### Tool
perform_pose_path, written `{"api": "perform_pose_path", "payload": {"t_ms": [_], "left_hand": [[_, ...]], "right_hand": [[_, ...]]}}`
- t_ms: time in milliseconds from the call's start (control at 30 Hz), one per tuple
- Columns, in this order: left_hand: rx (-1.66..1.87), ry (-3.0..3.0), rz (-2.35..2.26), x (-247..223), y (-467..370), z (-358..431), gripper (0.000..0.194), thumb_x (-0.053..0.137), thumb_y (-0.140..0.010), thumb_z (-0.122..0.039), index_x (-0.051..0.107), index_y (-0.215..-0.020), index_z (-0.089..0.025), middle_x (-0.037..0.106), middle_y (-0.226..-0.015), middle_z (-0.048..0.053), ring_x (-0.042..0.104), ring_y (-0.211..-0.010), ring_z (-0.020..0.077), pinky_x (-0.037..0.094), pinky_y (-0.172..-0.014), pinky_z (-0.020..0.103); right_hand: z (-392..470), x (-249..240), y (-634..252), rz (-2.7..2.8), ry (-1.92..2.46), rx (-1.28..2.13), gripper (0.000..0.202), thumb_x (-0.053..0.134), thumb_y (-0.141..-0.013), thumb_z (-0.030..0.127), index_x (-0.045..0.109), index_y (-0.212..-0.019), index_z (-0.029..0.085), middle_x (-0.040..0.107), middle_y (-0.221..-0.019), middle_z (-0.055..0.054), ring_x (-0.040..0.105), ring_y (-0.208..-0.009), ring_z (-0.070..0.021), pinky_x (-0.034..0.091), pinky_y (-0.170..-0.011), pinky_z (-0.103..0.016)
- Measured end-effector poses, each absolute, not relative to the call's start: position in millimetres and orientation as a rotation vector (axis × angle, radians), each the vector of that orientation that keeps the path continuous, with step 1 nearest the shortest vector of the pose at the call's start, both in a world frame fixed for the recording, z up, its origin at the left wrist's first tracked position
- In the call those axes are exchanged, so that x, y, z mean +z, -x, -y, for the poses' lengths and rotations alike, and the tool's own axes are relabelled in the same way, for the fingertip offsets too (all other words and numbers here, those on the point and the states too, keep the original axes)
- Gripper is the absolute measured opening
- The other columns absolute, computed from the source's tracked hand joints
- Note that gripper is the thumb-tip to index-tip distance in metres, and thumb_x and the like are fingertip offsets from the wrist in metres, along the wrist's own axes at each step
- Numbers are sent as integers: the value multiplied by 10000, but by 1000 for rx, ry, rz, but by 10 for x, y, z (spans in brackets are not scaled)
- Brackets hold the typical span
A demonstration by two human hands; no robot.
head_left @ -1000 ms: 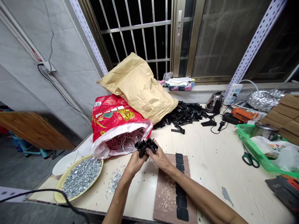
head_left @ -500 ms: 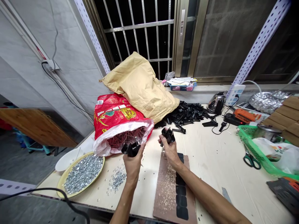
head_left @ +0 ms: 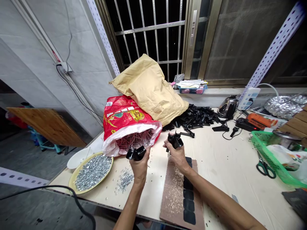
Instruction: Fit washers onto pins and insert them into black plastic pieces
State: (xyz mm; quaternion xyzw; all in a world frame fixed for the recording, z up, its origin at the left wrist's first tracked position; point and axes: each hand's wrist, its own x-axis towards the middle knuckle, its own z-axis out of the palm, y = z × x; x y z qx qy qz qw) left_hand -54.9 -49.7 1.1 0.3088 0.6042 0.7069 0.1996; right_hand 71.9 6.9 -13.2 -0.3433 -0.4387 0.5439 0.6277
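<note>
My left hand is closed around black plastic parts, held just in front of the open mouth of a red bag full of reddish-brown screws. My right hand grips more black parts above the far end of a brown board. Black square pads lie in a row along that board, beside pale crumbs. Behind my right hand is a heap of black plastic pieces.
A yellow dish of metal washers stands at the left, with loose washers beside it. A tan sack leans over the red bag. At the right are scissors, a green basket and an orange tool.
The view has shifted slightly, so the table and bags appear further right. Both hands still hold black parts, and those in my left hand have turned a little.
</note>
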Motion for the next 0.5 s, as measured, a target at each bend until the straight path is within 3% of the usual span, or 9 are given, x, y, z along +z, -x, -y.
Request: {"api": "perform_pose_path", "payload": {"t_ms": [100,233,367,500], "left_hand": [[1871,-818,-1481,11,493,463,345,747,-647,-434,630,-790,-142,612,-659,-2,570,-595,115,456,-587,235],[1631,-645,-1195,-68,388,279,529,712,-666,-519,649,-1023,-134,688,-961,119,650,-902,222,498,-792,342],[1463,-699,-1197,-188,314,152,552,731,-649,-508,656,-1013,-100,689,-981,142,628,-977,246,457,-888,347],[1334,-1088,-1250,-236,343,98,475,720,-672,-446,640,-1018,-130,690,-918,92,633,-902,228,474,-817,319]], "right_hand": [[-69,-159,-636,1018,811,1342,396,700,-711,417,615,-1009,169,643,-830,-30,612,-677,-153,520,-692,-319],[-62,-250,-423,1004,802,1471,416,668,-727,490,634,-968,153,664,-866,-53,626,-791,-181,504,-777,-326],[-133,-276,-302,967,829,1548,526,591,-765,579,613,-1070,151,666,-967,-68,608,-909,-191,465,-865,-323],[-287,-229,-415,1024,782,1636,572,522,-798,622,612,-1100,144,669,-948,-62,590,-941,-196,451,-866,-321]]}}
